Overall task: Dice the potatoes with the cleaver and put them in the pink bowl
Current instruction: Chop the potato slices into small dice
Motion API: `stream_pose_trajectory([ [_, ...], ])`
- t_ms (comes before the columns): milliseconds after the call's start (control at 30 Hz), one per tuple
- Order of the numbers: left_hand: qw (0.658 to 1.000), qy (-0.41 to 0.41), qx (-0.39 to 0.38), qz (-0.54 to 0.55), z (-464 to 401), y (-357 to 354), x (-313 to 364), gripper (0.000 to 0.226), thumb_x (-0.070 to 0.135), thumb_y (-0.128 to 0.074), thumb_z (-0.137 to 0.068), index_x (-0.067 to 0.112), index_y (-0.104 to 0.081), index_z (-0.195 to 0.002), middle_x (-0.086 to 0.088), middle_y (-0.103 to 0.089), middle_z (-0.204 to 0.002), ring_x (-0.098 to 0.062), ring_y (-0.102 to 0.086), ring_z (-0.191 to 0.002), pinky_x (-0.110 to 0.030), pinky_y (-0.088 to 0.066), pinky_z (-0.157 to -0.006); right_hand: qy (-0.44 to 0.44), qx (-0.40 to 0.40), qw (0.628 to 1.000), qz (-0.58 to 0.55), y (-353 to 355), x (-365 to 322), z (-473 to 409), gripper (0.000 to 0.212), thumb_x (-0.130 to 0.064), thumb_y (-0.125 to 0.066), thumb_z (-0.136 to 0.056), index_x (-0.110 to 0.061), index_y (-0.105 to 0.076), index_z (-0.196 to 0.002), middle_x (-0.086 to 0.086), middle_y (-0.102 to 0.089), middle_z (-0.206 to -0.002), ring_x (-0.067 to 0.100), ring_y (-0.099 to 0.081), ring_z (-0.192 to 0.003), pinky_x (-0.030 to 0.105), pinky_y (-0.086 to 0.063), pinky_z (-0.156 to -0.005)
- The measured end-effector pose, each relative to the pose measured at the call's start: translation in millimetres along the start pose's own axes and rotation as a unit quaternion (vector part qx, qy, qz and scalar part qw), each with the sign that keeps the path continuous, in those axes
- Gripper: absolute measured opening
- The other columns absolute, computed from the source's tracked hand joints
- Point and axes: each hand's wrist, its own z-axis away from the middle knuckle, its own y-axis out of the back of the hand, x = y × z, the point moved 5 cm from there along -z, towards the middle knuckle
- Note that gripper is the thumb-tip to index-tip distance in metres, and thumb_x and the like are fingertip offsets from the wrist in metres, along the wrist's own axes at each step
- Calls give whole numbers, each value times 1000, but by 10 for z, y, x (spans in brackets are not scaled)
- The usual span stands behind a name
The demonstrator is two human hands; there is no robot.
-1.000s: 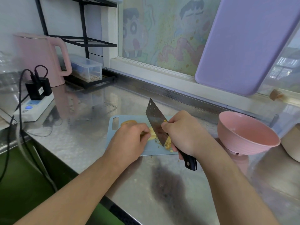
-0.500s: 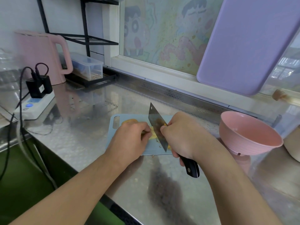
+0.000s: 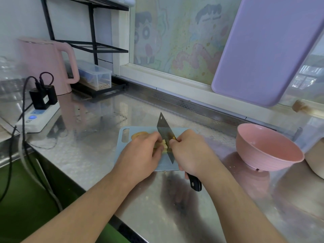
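A small pale blue cutting board (image 3: 123, 142) lies on the steel counter. On it, my left hand (image 3: 140, 156) holds down yellow potato pieces (image 3: 164, 144) with curled fingers. My right hand (image 3: 191, 153) grips the black handle of the cleaver (image 3: 164, 132), whose blade stands edge-down on the board right beside my left fingers. Another potato piece (image 3: 139, 135) lies behind my left hand. The pink bowl (image 3: 266, 148) stands to the right of the board; I cannot see any potato in it.
A pink kettle (image 3: 47, 64), a power strip with plugs (image 3: 37, 116) and a clear box (image 3: 95, 77) stand at the back left. A purple board (image 3: 266, 50) leans on the window. A beige pot (image 3: 315, 163) is at the far right. The counter's front edge is close.
The cleaver has come down from a raised tilt onto the board and shifted left toward my left fingers. My left hand has stayed on the potato.
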Motion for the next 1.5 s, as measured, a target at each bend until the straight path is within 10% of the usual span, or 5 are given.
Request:
stream_pose_trajectory([
  [400, 999, -6, 25, 36, -16, 11, -35, 5, 21, -70, -94, 24, -70, -90, 14, -68, -90, -7, -62, -87, -37, -56, -78, 8, -6, 1000, -28, 300, -111, 143, 32, -23, -49, -100, -1, -55, -77, 23, -63, -61, 28, -55, -30, 38, -53, -42],
  [867, 999, -18, 35, 28, -10, 35, 7, 6, 16, -71, -94, 18, -75, -90, 8, -71, -89, -12, -64, -86, -38, -57, -79, 8, -21, 999, 45, 197, -249, 214, 29, -24, -50, -101, -2, -68, -108, 19, -73, -100, 36, -74, -93, 43, -62, -81],
  [1267, 999, 1, 34, 34, -20, 51, -7, 6, 19, -72, -94, 20, -78, -94, 8, -74, -94, -10, -65, -88, -33, -58, -84, -15, -60, 995, 77, 175, -224, 221, 30, -22, -51, -100, -17, -44, -71, 5, -56, -71, 22, -55, -58, 27, -48, -53],
  [1500, 999, -5, 30, 33, -14, 53, -14, 2, 18, -74, -93, 18, -76, -92, 6, -73, -91, -13, -65, -89, -38, -55, -82, 1, -41, 996, 81, -19, -225, 191, 18, -24, -47, -100, -11, -51, -88, 3, -52, -77, 35, -71, -89, 38, -57, -71],
])
